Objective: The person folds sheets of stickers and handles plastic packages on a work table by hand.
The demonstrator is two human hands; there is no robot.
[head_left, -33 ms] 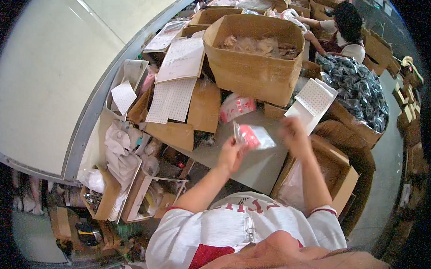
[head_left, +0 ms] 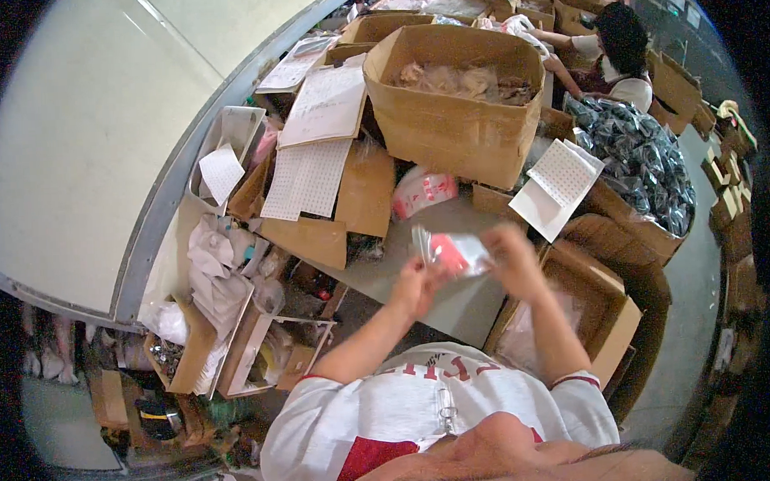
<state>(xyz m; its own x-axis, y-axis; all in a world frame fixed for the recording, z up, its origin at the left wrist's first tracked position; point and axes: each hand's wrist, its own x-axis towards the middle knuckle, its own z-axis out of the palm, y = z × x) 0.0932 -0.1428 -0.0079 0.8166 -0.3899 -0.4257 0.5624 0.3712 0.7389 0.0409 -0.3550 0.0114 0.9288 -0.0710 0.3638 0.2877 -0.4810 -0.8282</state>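
Observation:
Over the grey table I hold up a clear plastic bag (head_left: 450, 253) with something pink or red in it. My left hand (head_left: 415, 289) is closed on the bag's left edge. At the bag's other end is my right hand (head_left: 513, 257), its fingers bent and blurred at the clear corner. Whether that hand grips the bag or only touches it, I cannot make out. Behind the bag lies a white packet with red print (head_left: 423, 193). Sheets of small labels (head_left: 567, 173) rest just beyond my right hand.
A large carton (head_left: 454, 145) stands at the back of the table (head_left: 465, 310). An open carton with clear plastic (head_left: 613, 338) is beside my right arm. Black bagged items (head_left: 632, 160) fill a box at right. A co-worker (head_left: 620, 54) reaches in at the far right.
My right hand has moved left, from near the label sheets to the right end of the bag. The left hand keeps hold of the bag almost in place.

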